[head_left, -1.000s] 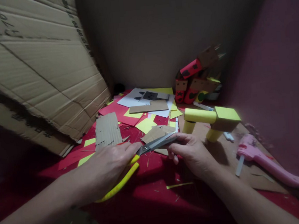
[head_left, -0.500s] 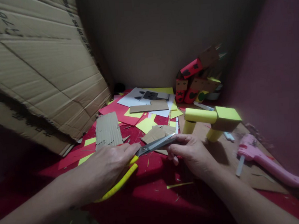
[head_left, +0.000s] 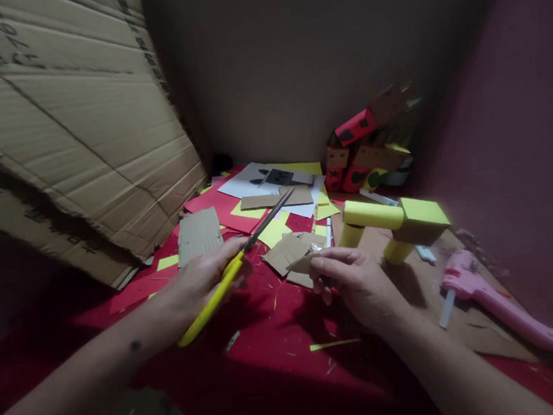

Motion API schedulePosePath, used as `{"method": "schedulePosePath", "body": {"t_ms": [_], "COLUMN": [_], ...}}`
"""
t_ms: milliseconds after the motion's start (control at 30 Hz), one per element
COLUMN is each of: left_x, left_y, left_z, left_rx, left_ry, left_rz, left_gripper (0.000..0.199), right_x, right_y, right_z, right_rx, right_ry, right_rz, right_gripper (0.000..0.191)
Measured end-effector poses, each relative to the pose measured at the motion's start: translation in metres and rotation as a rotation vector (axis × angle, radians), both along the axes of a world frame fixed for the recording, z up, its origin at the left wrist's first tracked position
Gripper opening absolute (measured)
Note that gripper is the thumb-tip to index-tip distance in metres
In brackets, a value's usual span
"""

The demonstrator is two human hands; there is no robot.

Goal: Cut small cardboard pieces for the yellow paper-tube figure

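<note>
My left hand (head_left: 209,275) is closed around the yellow handles of a pair of scissors (head_left: 235,263). Their blades lie together and point up toward the back of the table, away from my other hand. Between thumb and fingers, my right hand (head_left: 353,278) pinches a small piece of cardboard (head_left: 301,265); the fingers hide part of it. Behind that piece lie loose cardboard scraps (head_left: 280,253) on the red cloth (head_left: 269,350). To the right of them stands a figure made of yellow paper tubes and a box (head_left: 374,214).
A pink glue gun (head_left: 497,298) rests on a cardboard sheet (head_left: 491,337) at the right. A large cardboard panel (head_left: 80,121) leans at the left. Coloured paper (head_left: 208,204) and a cardboard strip (head_left: 261,202) lie at the back, near red-and-brown decorated figures (head_left: 356,126).
The scissors have moved away from my right hand, and their blades have swung upward. My left hand has turned over. The cardboard piece in my right hand now shows more clearly.
</note>
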State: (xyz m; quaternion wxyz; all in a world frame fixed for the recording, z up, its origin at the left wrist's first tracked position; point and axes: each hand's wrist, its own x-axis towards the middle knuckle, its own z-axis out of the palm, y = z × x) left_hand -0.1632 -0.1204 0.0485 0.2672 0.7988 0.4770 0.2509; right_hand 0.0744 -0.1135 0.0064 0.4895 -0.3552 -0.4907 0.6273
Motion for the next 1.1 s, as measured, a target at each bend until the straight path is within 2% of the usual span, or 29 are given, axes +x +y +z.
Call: {"method": "schedulePosePath", "body": {"t_ms": [100, 200, 400, 567, 800, 967, 1033, 1100], "left_x": [0.013, 0.026, 0.043, 0.052, 0.057, 0.066, 0.068, 0.066], "left_y": [0.0, -0.002, 0.0, 0.004, 0.008, 0.009, 0.008, 0.007], "left_z": [-0.005, -0.003, -0.005, -0.006, 0.004, 0.007, 0.008, 0.01], "left_rx": [-0.256, -0.347, -0.273, -0.209, -0.118, -0.164, -0.169, -0.152], "left_ry": [-0.183, -0.328, -0.518, -0.554, -0.443, -0.419, -0.427, -0.393], "left_rz": [0.029, 0.016, 0.013, 0.01, 0.001, -0.078, -0.079, -0.054], "left_gripper": [0.029, 0.036, 0.051, 0.039, 0.031, 0.036, 0.036, 0.032], "right_x": [-0.001, -0.002, -0.002, -0.003, -0.003, -0.002, -0.002, -0.002], "right_y": [-0.001, -0.001, -0.002, -0.003, -0.007, -0.007, -0.006, -0.005], "right_z": [0.001, 0.003, 0.003, 0.002, 0.011, 0.009, 0.007, 0.007], "right_rx": [0.017, 0.044, 0.064, 0.036, -0.033, -0.006, -0.035, -0.055], "right_ry": [-0.008, -0.048, -0.052, -0.017, -0.199, -0.193, -0.195, -0.108], "right_rz": [-0.006, -0.019, -0.009, 0.005, 0.07, 0.071, 0.067, 0.049], "right_gripper": [0.008, 0.01, 0.009, 0.008, 0.013, 0.012, 0.01, 0.008]}}
